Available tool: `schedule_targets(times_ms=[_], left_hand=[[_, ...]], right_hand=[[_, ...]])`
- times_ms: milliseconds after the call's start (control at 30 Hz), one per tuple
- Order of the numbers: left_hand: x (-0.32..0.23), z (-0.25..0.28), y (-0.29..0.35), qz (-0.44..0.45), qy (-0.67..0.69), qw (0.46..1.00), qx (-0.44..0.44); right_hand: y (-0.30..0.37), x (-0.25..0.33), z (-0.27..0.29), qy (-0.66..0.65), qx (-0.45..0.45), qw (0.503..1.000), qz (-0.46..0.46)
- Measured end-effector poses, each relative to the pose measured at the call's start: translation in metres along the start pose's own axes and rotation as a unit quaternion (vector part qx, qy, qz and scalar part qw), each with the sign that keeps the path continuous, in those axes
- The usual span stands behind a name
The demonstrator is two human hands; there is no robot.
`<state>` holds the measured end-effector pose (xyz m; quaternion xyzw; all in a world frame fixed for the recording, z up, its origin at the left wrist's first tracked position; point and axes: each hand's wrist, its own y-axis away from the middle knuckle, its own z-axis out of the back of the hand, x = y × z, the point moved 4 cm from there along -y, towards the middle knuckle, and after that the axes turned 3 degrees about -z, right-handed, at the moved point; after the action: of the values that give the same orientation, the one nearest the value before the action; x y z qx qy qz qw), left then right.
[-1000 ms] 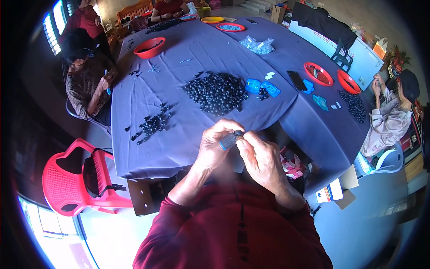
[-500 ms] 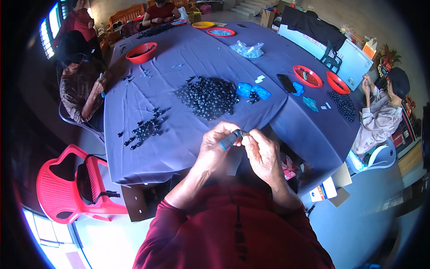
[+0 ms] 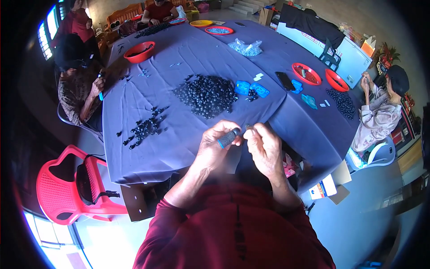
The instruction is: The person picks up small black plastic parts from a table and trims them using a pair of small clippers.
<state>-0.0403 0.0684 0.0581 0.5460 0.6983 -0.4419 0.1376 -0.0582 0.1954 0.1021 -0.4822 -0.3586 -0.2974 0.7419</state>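
Just in front of the table's near edge, my left hand [image 3: 209, 146] is closed, with a dark finger sleeve [image 3: 226, 139] with a blue rim over one digit. A small black part [image 3: 236, 131] shows at its fingertips. Apart from it by a narrow gap, my right hand [image 3: 268, 151] pinches something tiny and greyish, too small to name. Beyond my hands lies a large pile of small round black parts [image 3: 206, 96] on the purple-grey tablecloth [image 3: 179, 157]. A looser group of black pieces [image 3: 145, 129] is spread to its left.
Blue plastic cases [image 3: 242, 88] sit right of the pile, near a dark phone [image 3: 284, 81]. Red bowls [image 3: 139, 53] and a clear bag [image 3: 245, 47] are farther off. Co-workers sit at left, right and far end. A pink chair [image 3: 60, 197] stands at lower left.
My hands have come slightly apart, the right fingertips drawing away from the black part in my left. The left co-worker's head is lower.
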Motion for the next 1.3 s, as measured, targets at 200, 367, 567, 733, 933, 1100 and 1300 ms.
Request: schedule_targets(times_ms=[200,367,567,733,933,1100,1300], left_hand=[[-0.004,-0.003,0.004,-0.002,-0.031,0.999,-0.027],[-0.004,-0.003,0.002,0.01,0.03,0.999,0.02],[-0.005,-0.003,0.003,0.008,0.013,0.999,0.039],[-0.004,-0.003,0.002,0.01,0.021,0.999,0.048],[-0.011,-0.005,0.003,-0.03,-0.074,0.996,0.044],[-0.01,-0.003,0.002,-0.029,-0.084,0.995,0.044],[-0.008,-0.003,0.001,-0.035,-0.018,0.997,0.062]], right_hand=[[-0.006,-0.004,-0.007,-0.032,0.049,0.998,0.004],[-0.005,-0.004,-0.008,-0.183,0.136,0.966,-0.119],[-0.004,0.002,-0.005,-0.199,0.147,0.957,-0.151],[-0.002,0.0,-0.005,-0.203,0.151,0.955,-0.155],[-0.003,0.003,-0.009,-0.191,0.13,0.964,-0.129],[-0.003,-0.003,-0.008,-0.213,0.151,0.957,-0.126],[-0.002,-0.006,-0.007,-0.228,0.155,0.951,-0.137]])
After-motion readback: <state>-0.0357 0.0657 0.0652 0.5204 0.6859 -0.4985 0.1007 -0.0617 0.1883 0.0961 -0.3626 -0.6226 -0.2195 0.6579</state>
